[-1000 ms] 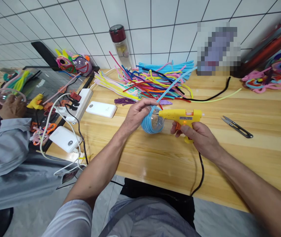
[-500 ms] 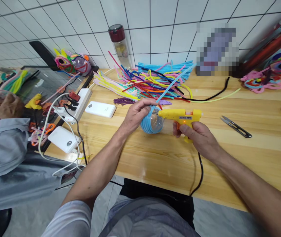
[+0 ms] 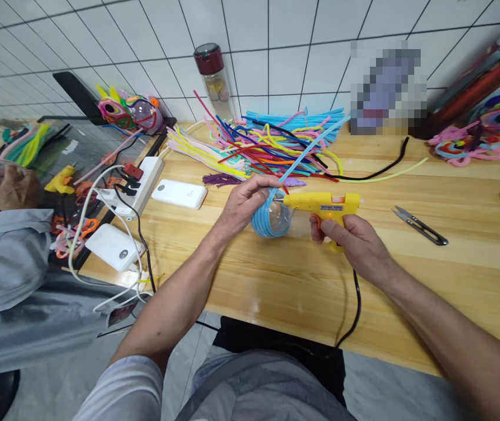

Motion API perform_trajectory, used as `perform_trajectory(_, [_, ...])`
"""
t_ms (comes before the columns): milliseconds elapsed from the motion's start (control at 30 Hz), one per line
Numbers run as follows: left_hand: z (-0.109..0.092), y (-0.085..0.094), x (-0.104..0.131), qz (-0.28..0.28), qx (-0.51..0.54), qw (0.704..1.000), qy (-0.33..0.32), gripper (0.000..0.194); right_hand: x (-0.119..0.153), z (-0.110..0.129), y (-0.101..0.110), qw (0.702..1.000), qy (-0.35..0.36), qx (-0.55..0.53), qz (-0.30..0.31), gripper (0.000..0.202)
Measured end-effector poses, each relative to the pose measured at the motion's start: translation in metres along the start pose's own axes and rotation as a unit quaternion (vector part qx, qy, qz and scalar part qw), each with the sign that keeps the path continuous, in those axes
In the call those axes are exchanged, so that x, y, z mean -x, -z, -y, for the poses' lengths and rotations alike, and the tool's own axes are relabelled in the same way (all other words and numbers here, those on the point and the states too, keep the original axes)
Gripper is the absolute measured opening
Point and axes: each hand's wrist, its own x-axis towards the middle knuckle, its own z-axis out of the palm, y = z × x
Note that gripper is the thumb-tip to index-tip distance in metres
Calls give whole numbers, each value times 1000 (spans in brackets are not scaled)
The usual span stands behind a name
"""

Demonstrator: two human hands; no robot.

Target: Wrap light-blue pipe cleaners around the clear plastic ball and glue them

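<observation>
With the left hand [image 3: 241, 206] clamped on the ball [image 3: 283, 221] and the right hand [image 3: 357, 238] around the glue gun [image 3: 317, 202] beside it, gluing seems in hand, probably calling for the blue stem [image 3: 311, 148] pressed down.

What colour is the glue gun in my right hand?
Yellow: the glue gun in the right hand shows best in the head view.

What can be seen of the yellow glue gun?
The glue gun looks like yellow plastic, with an orange trigger, metallic nozzle, lit orange light and side label. It is held roughly level over the table, nozzle pointing at the blue and clear ball; contact is unclear. The right hand grips its handle, and a black cord hangs below.
</observation>
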Motion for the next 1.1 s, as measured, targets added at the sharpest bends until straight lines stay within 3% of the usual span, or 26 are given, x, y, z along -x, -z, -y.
perform_trajectory(1100, [-2, -1, -1, 1, -2, 1000, 4, 22, 1, -1, 2, 999, -2, 52, -9, 65])
